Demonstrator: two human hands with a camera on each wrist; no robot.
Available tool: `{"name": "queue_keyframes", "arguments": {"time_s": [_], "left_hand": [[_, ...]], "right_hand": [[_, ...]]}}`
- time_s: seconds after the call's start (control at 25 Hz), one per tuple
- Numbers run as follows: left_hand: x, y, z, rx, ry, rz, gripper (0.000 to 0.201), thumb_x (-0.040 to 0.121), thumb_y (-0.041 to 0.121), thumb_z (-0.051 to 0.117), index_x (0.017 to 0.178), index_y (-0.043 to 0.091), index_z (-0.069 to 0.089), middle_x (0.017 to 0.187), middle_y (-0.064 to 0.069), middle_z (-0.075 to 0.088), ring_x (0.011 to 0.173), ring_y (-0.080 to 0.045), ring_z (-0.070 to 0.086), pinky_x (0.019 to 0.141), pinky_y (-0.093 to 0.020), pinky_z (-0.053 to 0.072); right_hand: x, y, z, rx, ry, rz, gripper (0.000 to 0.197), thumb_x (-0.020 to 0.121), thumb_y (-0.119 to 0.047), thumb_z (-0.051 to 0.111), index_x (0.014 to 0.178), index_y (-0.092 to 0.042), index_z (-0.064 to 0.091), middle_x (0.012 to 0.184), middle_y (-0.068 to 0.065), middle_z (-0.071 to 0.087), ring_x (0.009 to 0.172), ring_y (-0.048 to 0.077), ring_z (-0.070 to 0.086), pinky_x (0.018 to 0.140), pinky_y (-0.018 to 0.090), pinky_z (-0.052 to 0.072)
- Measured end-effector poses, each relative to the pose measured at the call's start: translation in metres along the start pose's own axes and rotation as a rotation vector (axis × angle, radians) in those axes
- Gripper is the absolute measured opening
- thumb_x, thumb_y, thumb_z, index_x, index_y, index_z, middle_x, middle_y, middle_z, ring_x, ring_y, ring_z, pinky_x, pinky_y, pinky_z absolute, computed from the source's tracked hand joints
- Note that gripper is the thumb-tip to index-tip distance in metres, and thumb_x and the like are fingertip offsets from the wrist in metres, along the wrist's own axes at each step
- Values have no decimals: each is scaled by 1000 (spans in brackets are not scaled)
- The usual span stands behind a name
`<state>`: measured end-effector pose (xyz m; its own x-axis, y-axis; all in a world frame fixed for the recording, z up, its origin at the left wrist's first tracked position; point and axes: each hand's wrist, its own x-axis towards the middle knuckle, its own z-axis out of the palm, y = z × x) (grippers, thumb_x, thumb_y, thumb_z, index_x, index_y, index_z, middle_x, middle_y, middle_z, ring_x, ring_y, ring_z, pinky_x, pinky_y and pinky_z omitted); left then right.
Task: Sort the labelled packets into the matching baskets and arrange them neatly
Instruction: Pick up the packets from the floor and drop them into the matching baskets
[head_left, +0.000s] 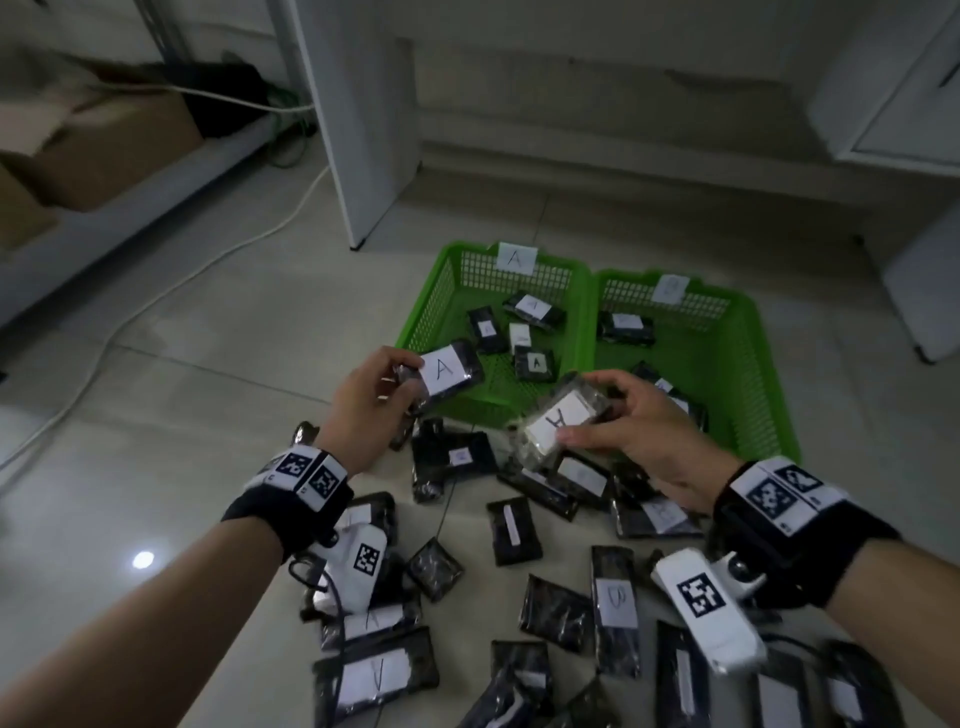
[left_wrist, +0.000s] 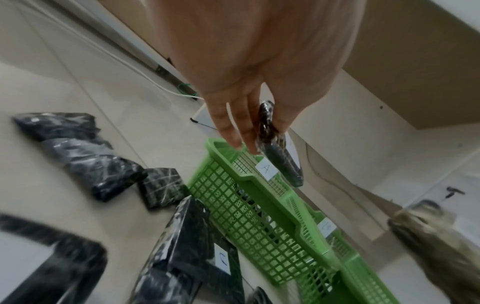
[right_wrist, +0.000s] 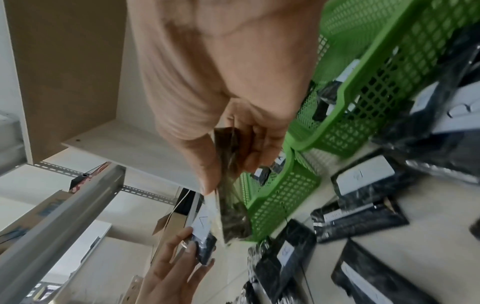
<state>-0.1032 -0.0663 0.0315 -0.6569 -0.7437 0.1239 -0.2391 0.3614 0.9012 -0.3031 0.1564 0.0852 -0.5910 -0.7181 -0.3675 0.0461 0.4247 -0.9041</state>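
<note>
Two green mesh baskets stand side by side on the floor: basket A (head_left: 441, 291) on the left with a paper "A" tag, basket B (head_left: 748, 364) on the right. My left hand (head_left: 374, 395) pinches a black packet labelled A (head_left: 449, 371) over basket A's near left corner. My right hand (head_left: 634, 421) holds another black packet with an A label (head_left: 561, 421), tilted, above the near rims between the baskets. In the left wrist view the fingers (left_wrist: 233, 123) pinch the packet (left_wrist: 278, 144) edge-on above basket A (left_wrist: 249, 205). In the right wrist view the thumb presses the second packet (right_wrist: 228, 185).
Several black labelled packets (head_left: 613, 608) lie scattered on the tiled floor in front of the baskets. Both baskets hold a few packets. A white cabinet panel (head_left: 358, 119) stands behind, a white cable (head_left: 156, 291) runs at left, and white furniture (head_left: 919, 291) stands at right.
</note>
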Motion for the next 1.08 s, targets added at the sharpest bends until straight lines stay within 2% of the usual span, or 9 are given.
{"name": "queue_keyframes", "arguments": {"time_s": [0.2,0.28,0.4,0.48,0.6,0.76,0.92,1.0,1.08], "left_hand": [[60,-10,30,291,-65,21,16,95,17,58,107,27,60,86,8,62,73,-4,59,58,-9,39],[72,-27,43,419,-113,-20,16,99,21,53,112,25,60,95,3,66,86,-17,65,78,-22,45],[71,-55,59,640,-68,29,26,102,27,38,116,28,60,105,1,69,106,-21,63,105,-36,29],[70,-63,66,649,-17,52,31,103,25,35,119,27,61,111,-1,66,113,-22,59,107,-37,25],[75,-62,65,589,2,-18,30,102,23,43,120,27,67,129,-4,56,126,-23,48,112,-40,23],[89,-54,62,665,-2,-42,23,91,15,60,103,27,75,118,0,62,108,-20,60,107,-40,36],[96,-51,57,799,-24,19,16,88,17,60,84,21,75,100,1,67,94,-21,63,104,-37,32],[92,-52,57,798,-117,14,27,95,21,49,78,17,69,90,0,69,93,-23,66,113,-38,29],[80,-51,53,699,-138,39,30,100,21,44,90,15,71,112,0,70,118,-23,60,121,-43,22]], "right_hand": [[54,-27,-10,141,82,58,39,79,1,75,114,-10,63,112,19,71,91,29,71,76,41,62],[83,-26,3,59,155,23,41,80,-3,76,116,-14,60,111,12,70,95,26,71,71,35,60],[115,-8,30,-180,298,-135,34,84,-10,79,112,-18,61,105,-1,70,88,10,68,66,18,53],[138,8,43,-361,278,-219,26,88,-12,76,110,-17,64,105,-3,69,87,9,66,66,16,53],[165,23,59,-647,177,-179,19,88,-11,73,106,-17,67,106,0,69,94,20,66,73,30,52],[184,42,74,-947,63,-141,17,86,-8,70,103,-9,72,108,10,70,94,30,67,70,32,50],[182,46,74,-958,75,-192,10,90,-8,63,95,-3,70,110,15,67,99,33,63,78,36,56],[170,45,73,-910,189,-349,14,95,-11,60,106,-6,67,115,11,63,108,29,58,86,37,52],[153,41,71,-822,289,-638,23,94,-10,59,117,-8,65,115,7,60,106,23,57,88,35,51]]}}
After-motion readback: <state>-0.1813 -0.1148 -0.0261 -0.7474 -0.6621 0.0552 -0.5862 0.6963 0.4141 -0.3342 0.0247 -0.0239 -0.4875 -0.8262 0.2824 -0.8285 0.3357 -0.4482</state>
